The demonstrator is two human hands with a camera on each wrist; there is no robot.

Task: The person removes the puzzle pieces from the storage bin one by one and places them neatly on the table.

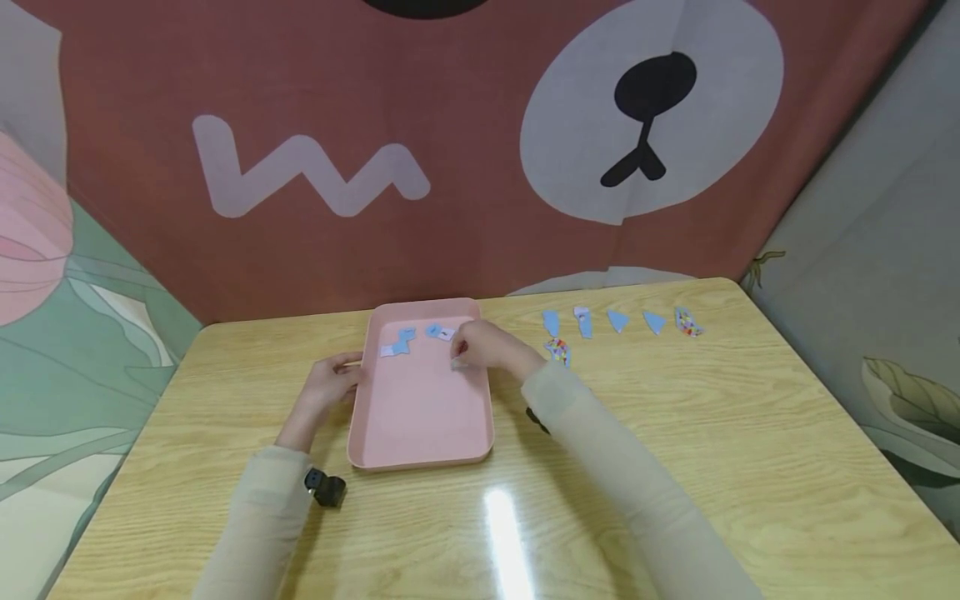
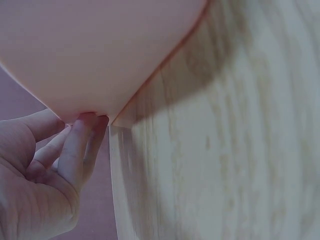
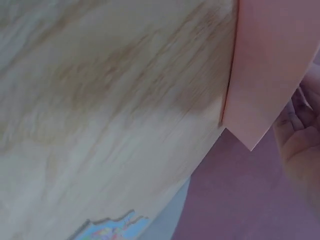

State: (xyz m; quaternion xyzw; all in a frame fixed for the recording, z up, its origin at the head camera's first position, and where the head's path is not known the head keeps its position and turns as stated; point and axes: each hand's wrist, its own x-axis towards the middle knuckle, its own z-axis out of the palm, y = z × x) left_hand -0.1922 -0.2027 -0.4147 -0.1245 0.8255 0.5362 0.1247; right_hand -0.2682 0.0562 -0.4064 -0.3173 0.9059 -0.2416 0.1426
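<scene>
A shallow pink tray (image 1: 420,462) lies on the wooden table. The left hand (image 1: 330,383) holds its left wall; in the left wrist view, fingertips (image 2: 86,120) press the outside of the wall, with another digit at the rim. Over the tray's right side, the right hand (image 1: 480,346) pinches a small pale puzzle piece (image 1: 457,364), mostly hidden by the fingers. Inside the tray, near its far end, lie a cluster of blue and white puzzle pieces (image 1: 401,347) on the left and a joined blue and pale pair (image 1: 434,331) beside the right hand.
Several loose blue puzzle pieces (image 1: 617,321) stand in a row at the table's far right. Two carry colourful dots, one of them (image 1: 558,351) nearer the right forearm. A red-brown cloth (image 1: 472,242) with a bear print hangs behind the table (image 1: 675,442).
</scene>
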